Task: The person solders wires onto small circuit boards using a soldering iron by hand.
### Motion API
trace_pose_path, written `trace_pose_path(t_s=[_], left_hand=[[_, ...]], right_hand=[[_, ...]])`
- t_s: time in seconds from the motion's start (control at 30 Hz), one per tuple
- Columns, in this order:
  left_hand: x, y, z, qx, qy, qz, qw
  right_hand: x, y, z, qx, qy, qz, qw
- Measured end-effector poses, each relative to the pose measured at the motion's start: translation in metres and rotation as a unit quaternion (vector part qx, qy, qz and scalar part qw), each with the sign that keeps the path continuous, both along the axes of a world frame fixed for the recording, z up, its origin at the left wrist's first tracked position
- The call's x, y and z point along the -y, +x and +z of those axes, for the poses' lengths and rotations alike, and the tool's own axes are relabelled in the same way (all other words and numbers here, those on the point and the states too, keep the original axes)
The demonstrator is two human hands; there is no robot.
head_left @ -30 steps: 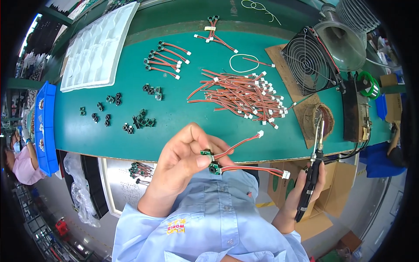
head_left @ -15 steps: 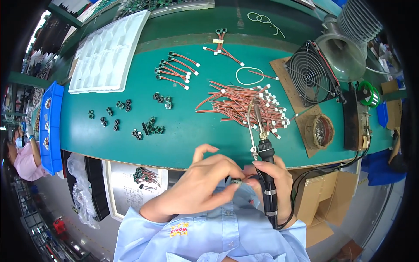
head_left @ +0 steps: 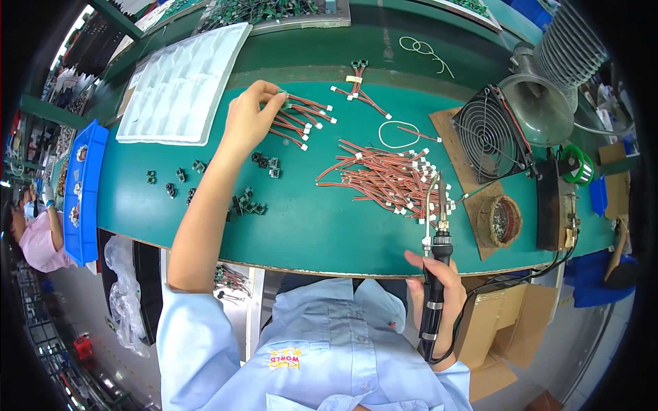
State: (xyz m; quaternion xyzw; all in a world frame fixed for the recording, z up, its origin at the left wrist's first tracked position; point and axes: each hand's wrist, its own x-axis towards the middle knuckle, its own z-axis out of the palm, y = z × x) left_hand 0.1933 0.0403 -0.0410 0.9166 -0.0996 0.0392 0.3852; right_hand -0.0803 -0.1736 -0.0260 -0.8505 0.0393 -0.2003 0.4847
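Observation:
My left hand [head_left: 250,116] is stretched far over the green bench, its fingertips pinched on one red wire lead at a small row of finished wire leads [head_left: 301,118] with white plugs. My right hand [head_left: 439,291] stays near the bench's front edge, closed around a black soldering iron [head_left: 434,274] whose tip points away from me toward a big heap of red wire leads [head_left: 391,179]. Small black connector parts [head_left: 250,202] lie scattered under my left forearm.
A white moulded tray [head_left: 179,85] lies at the back left, a blue bin [head_left: 86,195] at the left edge. A black fan [head_left: 488,133], a brass-wool tip cleaner [head_left: 506,220], a black soldering station [head_left: 554,205] and a green solder spool [head_left: 577,164] stand on the right. Another person [head_left: 41,233] sits far left.
My left hand has left my lap and reached out to the row of leads at the back. My right hand has drawn the iron slightly right and away from the left hand.

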Motion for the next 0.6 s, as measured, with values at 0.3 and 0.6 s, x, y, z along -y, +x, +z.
trace_pose_path(t_s=[0.3,0.6], left_hand=[[0.026,-0.083,-0.002,0.111,0.077,-0.194,0.972],[0.016,-0.123,-0.006,0.125,0.166,-0.167,0.964]], right_hand=[[0.011,-0.004,-0.010,-0.014,0.013,0.005,1.000],[0.009,-0.002,-0.010,0.019,-0.003,0.047,0.999]])
